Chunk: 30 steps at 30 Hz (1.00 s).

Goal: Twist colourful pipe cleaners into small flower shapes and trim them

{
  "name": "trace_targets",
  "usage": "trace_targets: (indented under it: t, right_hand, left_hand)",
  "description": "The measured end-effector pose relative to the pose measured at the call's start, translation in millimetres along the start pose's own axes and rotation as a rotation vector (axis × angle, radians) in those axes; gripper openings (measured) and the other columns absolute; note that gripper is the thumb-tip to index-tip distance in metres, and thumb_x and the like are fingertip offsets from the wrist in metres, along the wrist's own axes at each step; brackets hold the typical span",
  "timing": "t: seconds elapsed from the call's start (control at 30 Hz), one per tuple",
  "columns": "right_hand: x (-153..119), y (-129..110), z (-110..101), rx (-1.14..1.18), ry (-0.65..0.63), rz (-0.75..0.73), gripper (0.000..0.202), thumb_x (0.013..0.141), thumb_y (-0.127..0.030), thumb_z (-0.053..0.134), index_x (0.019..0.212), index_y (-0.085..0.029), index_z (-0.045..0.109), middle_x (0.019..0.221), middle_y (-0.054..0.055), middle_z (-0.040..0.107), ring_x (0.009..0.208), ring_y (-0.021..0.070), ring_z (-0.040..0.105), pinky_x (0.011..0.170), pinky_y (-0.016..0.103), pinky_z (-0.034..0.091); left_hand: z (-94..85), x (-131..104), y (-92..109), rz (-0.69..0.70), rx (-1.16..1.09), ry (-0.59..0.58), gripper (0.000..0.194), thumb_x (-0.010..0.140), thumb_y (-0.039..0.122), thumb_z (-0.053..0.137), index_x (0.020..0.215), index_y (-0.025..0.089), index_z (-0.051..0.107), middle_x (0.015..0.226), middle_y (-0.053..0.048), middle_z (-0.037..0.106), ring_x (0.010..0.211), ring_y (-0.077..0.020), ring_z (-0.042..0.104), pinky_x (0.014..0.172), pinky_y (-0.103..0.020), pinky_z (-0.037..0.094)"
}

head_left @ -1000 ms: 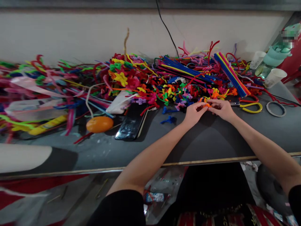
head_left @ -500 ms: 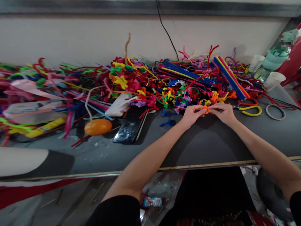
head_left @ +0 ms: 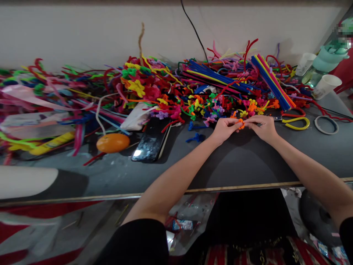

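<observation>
Between my fingertips, over the front part of the grey table, is a small orange pipe-cleaner flower point(head_left: 241, 124). My left hand point(head_left: 224, 129) pinches it from the left, thumb and fingers pressed together. From the right, my right hand point(head_left: 261, 127) grips its other side in the same way. Blue pipe-cleaner pieces point(head_left: 196, 138) lie on the table left of my left hand. Just behind both hands spreads a heap of small coloured pipe-cleaner flowers point(head_left: 215, 108). Yellow-handled scissors point(head_left: 299, 124) lie to the right, their blades partly hidden by my right hand.
A black phone point(head_left: 150, 141) and an orange ball-like object point(head_left: 113, 142) lie to the left. Bundled pipe cleaners point(head_left: 271, 82) top the pile along the wall. At the right stand paper cups point(head_left: 327, 86), a teal-lidded bottle point(head_left: 328, 59) and a grey tape ring point(head_left: 326, 125).
The camera view has tilted down slightly, so the table contents sit higher in the picture. Both hands stay at the orange flower, with a small shift of the fingers.
</observation>
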State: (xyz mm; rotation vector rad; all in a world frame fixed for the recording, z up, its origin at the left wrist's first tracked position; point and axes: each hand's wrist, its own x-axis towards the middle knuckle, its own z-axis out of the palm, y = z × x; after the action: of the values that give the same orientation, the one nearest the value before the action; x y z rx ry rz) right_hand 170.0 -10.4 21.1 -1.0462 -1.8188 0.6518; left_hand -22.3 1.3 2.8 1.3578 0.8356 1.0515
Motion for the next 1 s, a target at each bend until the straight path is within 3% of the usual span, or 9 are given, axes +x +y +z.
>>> trace_targets:
  t: [0.2,0.4,0.67,1.0]
  right_hand:
    - [0.0,-2.2,0.5,0.004,0.015,-0.07,0.011,0.085,-0.031,0.073,0.082,-0.027,0.083,0.084,0.004,0.08,0.076,0.0194,0.073,0.075,0.035,0.058]
    - [-0.4,-2.2,-2.1,-0.041,0.004,-0.045,0.015,0.086,-0.038,0.072,0.08,-0.027,0.083,0.084,0.004,0.079,0.076,0.0201,0.073,0.075,0.036,0.058]
    - [-1.1,-0.7,-1.2,-0.04,0.014,-0.049,0.013,0.085,-0.033,0.072,0.079,-0.028,0.082,0.084,0.003,0.08,0.076,0.0202,0.074,0.075,0.036,0.058]
    - [1.8,-1.9,-0.9,-0.042,0.066,-0.029,0.014,0.086,-0.036,0.071,0.083,-0.027,0.082,0.088,0.004,0.08,0.077,0.0199,0.073,0.073,0.036,0.058]
  left_hand:
    - [0.3,-0.2,-0.3,0.019,0.045,-0.001,0.037,0.072,0.05,0.083,0.076,0.014,0.076,0.073,-0.005,0.073,0.058,-0.0085,0.059,0.059,-0.023,0.052]
    - [2.7,-0.6,2.5,0.076,0.1,-0.014,0.044,0.071,0.058,0.081,0.071,0.014,0.073,0.068,-0.004,0.071,0.055,-0.0086,0.058,0.056,-0.023,0.051]
    - [2.8,-0.2,3.0,0.052,0.073,-0.005,0.046,0.068,0.059,0.082,0.071,0.014,0.074,0.067,-0.004,0.071,0.053,-0.0076,0.056,0.055,-0.023,0.05]
    - [0.3,0.9,-5.6,0.084,-0.006,0.069,0.048,0.067,0.056,0.084,0.09,0.015,0.076,0.081,-0.006,0.076,0.066,-0.0107,0.065,0.069,-0.026,0.056]
